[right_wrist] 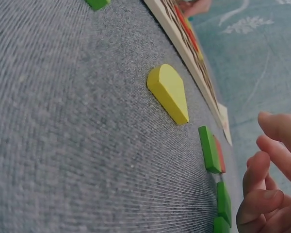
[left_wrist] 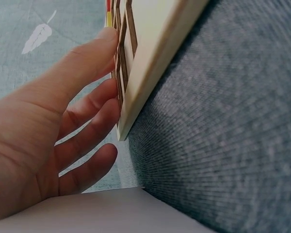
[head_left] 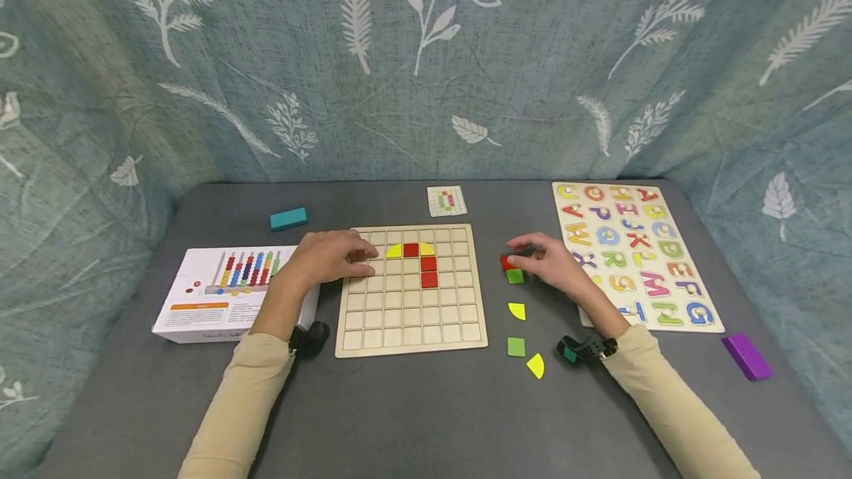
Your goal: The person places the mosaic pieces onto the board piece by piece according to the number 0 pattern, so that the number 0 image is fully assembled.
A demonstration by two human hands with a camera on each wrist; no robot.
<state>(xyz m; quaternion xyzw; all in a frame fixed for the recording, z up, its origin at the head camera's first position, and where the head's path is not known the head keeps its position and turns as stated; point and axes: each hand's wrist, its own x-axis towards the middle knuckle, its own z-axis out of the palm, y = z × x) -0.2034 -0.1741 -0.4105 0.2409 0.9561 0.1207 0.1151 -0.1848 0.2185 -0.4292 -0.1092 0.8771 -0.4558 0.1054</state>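
Note:
My left hand (head_left: 333, 253) rests at the left edge of the wooden grid board (head_left: 413, 318), fingers loosely bent and nothing between them. Set into the grid's upper part are a red square (head_left: 411, 250) with a yellow quarter-circle (head_left: 395, 251) beside it, another yellow piece (head_left: 427, 248), and two red squares (head_left: 429, 272) below. Right of the board, my right hand (head_left: 549, 265) hovers by a loose red block (head_left: 506, 263) and a green block (head_left: 515, 276). In the right wrist view its relaxed fingers (right_wrist: 257, 172) hold nothing, with the green block (right_wrist: 209, 149) lying apart from them.
Nearer me lie a yellow quarter-circle (head_left: 517, 310), a green square (head_left: 515, 347) and another yellow quarter-circle (head_left: 535, 366). A pattern card (head_left: 447, 201) is behind the board. An alphabet board (head_left: 639, 257) stands right, an abacus box (head_left: 200, 294) left, plus teal (head_left: 288, 219) and purple (head_left: 747, 356) blocks.

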